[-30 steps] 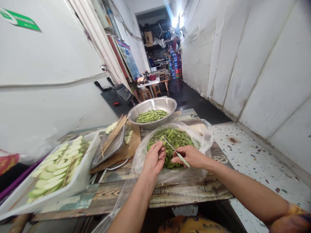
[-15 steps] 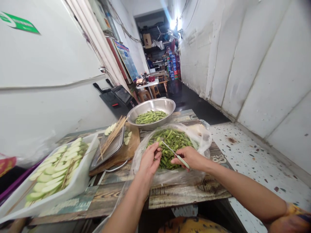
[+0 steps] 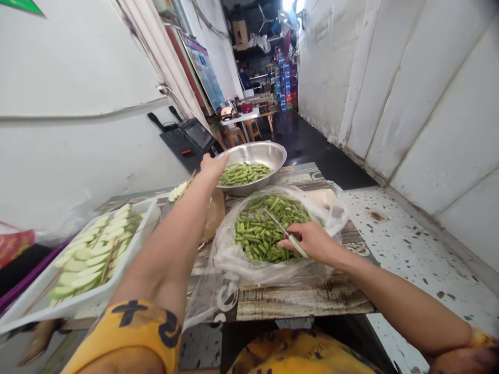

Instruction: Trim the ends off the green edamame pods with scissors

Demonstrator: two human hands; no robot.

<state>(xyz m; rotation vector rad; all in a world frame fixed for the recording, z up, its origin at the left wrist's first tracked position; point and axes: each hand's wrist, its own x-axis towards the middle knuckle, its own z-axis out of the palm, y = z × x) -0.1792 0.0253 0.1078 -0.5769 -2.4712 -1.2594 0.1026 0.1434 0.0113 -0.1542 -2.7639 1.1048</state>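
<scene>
My left hand [image 3: 213, 165] is stretched out to the left rim of the steel basin [image 3: 278, 158], its thumb over the rim and its fingers largely hidden on the outer side. Green edamame pods [image 3: 245, 174] lie inside that basin. Nearer to me, an open clear plastic bag [image 3: 228, 254] is full of more edamame pods [image 3: 259, 228]. Over the bag's right part, my right hand [image 3: 312, 241] is closed around the pale green handle of a small knife [image 3: 277, 222]. Its thin blade points up and left above the pods.
At the left stands a white tray [image 3: 128, 265] of skewered pale green slices [image 3: 88, 265]. A wooden board [image 3: 215, 213] and bamboo skewers are partly behind my left arm. The wood-patterned table [image 3: 304, 301] ends close to my body. A black machine [image 3: 187, 137] is beyond it.
My left hand has gone from the pods by the knife tip, forward and left, to the basin's rim. My right hand stays over the bag with the knife. The camera view has tilted down slightly.
</scene>
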